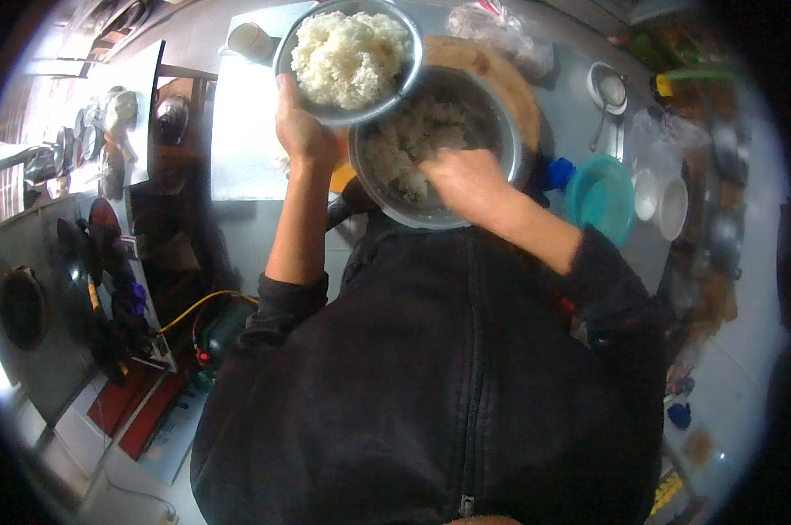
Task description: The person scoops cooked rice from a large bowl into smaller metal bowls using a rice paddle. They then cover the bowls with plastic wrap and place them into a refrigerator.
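Observation:
A metal bowl (282, 62) heaped with cooked white rice (353, 56) is in my left hand (305, 134), which grips its near left side with the thumb up at the rim. Just to the right and nearer my body stands a large metal pot (490, 88) with more rice (395, 154) in it. The bowl overlaps the pot's far left rim. My right hand (471, 184) reaches into the pot from the right, fingers curled close to the rice. It is blurred, and whether it holds a utensil is hidden.
Beyond the pot shows a round wooden board (527, 108), with a clear plastic bag (500, 36) behind it. A white cup (250, 42) stands left of the bowl. On the right are a teal plastic basin (599, 200), a white container (672, 209) and a small dish (609, 88) with a spoon.

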The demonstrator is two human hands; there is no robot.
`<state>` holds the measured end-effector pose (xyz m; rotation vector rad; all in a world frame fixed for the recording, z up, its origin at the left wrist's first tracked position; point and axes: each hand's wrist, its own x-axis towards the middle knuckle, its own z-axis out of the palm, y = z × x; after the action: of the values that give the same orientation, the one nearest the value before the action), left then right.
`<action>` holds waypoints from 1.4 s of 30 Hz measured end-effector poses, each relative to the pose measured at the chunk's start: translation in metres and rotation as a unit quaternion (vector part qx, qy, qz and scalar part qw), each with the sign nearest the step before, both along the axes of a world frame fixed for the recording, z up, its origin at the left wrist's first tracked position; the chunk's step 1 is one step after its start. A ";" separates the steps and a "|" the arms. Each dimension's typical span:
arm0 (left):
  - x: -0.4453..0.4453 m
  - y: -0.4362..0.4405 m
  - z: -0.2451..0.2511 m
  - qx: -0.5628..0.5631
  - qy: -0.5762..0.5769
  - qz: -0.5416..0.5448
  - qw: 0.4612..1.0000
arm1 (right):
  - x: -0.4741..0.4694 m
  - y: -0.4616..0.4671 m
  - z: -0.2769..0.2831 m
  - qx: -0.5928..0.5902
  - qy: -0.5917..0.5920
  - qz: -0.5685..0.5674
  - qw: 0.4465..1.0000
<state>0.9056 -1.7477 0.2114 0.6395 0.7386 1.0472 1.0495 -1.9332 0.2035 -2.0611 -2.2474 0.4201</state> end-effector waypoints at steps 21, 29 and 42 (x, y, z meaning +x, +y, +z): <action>-0.015 0.012 -0.019 0.041 0.001 0.058 0.997 | 0.036 0.006 -0.015 -0.001 -0.035 -0.100 0.994; -0.023 0.020 -0.017 0.029 -0.008 0.058 0.998 | 0.036 0.020 -0.002 -0.056 -0.044 -0.069 0.995; -0.029 0.015 -0.023 0.012 -0.012 0.044 0.999 | 0.023 -0.018 0.023 -0.210 -0.070 0.004 0.975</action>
<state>0.8765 -1.7326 0.1885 0.6189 0.7389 1.1438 1.0724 -1.9510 0.2261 -2.3373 -2.4158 0.8420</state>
